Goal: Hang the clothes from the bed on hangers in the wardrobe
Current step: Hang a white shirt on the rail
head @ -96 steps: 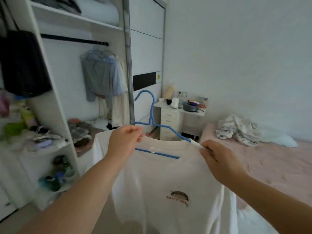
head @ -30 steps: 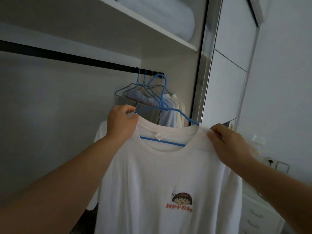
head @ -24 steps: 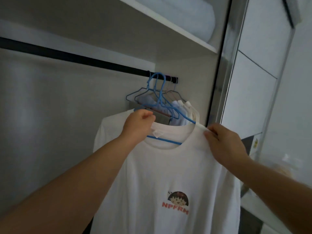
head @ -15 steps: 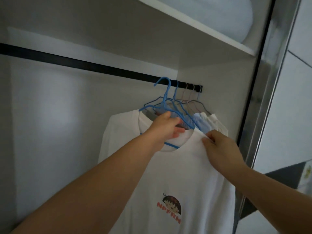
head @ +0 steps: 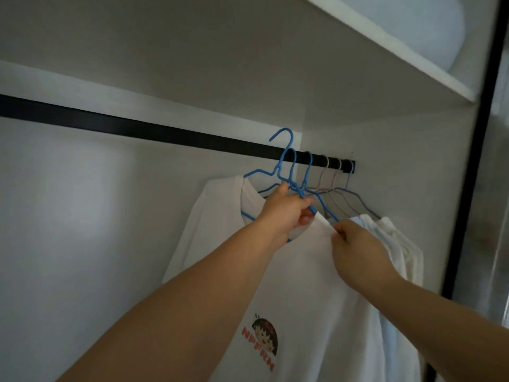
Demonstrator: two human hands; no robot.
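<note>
While we've got the white cotton T-shirt with the little cartoon print [head: 311, 285] already on its blue wire hanger [head: 278, 172], we're right at the hooking step: the hook is up at the black wardrobe rail [head: 137, 129], poking just above it, and it doesn't look seated over it yet. Next move, as we read it, is to lift a touch, get the hook past the rail and let it drop on, just left of the other hangers [head: 330, 186] bunched at the far right end, without tangling in them.

Hands: our left hand [head: 286, 213] is curled tight round the hanger at the neck, just under the hook, so it carries the weight. Our right hand [head: 358, 246] is pinching the shirt's shoulder fabric near the collar, fingers closed on the cloth, keeping it from sliding off the wire.

Pale clothes [head: 396, 244] hang right beside the shirt, touching it. Up top there's a white shelf [head: 399, 48] with something pale and bulky on it.
</note>
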